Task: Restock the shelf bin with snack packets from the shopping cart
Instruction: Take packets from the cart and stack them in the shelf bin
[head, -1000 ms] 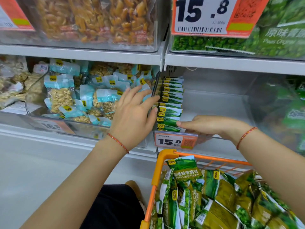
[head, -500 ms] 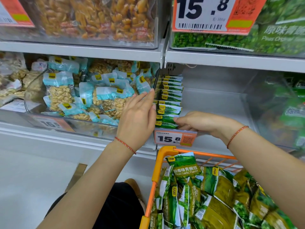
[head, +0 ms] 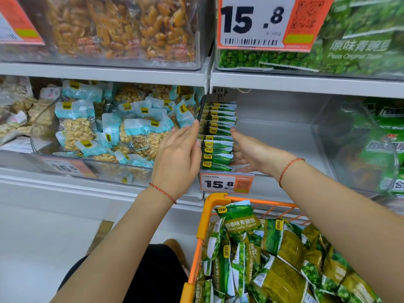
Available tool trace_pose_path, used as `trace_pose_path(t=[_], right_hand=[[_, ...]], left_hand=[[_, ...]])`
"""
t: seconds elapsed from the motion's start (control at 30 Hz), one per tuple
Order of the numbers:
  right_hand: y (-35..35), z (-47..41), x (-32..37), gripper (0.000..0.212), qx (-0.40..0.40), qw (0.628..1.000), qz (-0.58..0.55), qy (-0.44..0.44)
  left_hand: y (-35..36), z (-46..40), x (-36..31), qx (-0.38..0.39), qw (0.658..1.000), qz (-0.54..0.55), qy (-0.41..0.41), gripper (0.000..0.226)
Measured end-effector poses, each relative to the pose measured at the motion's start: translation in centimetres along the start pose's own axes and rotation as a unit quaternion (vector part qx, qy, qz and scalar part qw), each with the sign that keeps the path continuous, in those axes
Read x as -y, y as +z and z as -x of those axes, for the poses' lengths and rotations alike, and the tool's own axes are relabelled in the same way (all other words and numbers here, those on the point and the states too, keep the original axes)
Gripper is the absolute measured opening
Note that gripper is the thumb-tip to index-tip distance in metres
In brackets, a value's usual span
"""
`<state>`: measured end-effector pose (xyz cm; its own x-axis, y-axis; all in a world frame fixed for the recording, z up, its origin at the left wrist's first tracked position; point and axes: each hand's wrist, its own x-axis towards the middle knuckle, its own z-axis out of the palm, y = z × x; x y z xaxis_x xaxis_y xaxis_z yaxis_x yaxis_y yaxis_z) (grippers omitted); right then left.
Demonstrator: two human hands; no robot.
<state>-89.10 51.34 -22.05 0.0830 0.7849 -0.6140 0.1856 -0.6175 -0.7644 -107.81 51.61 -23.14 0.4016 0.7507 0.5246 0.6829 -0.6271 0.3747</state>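
- Bin (head: 284, 136): clear-walled, on the middle shelf, right of the divider (head: 201, 110). A row of green packets (head: 218, 136) stands on edge against its left wall, running front to back. The rest of the bin floor is bare.
- Cart (head: 209, 215): orange frame, directly below the bin. It holds a loose pile of green pea packs (head: 240, 224); the top one reads "Peas Garlic Flavor".
- Left hand (head: 177, 154): fingers straight and together, grasping nothing. It lies flat along the left side of the row, at the divider, fingertips pointing up and back.
- Right hand (head: 255, 152): fingers extended, palm toward the row, grasping nothing. It is inside the bin, just right of the row; whether it touches the packets cannot be told.
- Price tag (head: 226, 183): reads 15.8, fixed to the bin's front lip, between the row and the cart rim.
- Left bin (head: 91, 165): holds blue-and-white peanut packs (head: 75, 125), heaped loosely.
- Right bin (head: 358, 145): clear, holds green packs; blurred.
- Upper shelf: a bin of orange-brown snacks (head: 122, 27) on the left, green pea bags (head: 358, 47) behind a large 15.8 tag (head: 262, 22) on the right.
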Motion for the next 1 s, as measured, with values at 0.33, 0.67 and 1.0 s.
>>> trace_pose_path(t=[0.33,0.67,1.0], right_hand=[[-1.6,8.4,-0.2,0.043,-0.086,0.978,0.128,-0.143],[0.3,14.6,-7.5,0.053,-0.068,0.836,0.539,-0.083],[3.0,14.0,-10.7,0.024,-0.257,0.906,0.294,-0.163]], left_hand=[[-3.1,2.0,-3.3,0.050,0.997,0.051,0.032,0.042],[-4.6,7.8,-6.1,0.168,0.985,-0.018,0.032,0.019],[-4.6,11.0,-10.6,0.256,0.958,-0.117,0.048,0.033]])
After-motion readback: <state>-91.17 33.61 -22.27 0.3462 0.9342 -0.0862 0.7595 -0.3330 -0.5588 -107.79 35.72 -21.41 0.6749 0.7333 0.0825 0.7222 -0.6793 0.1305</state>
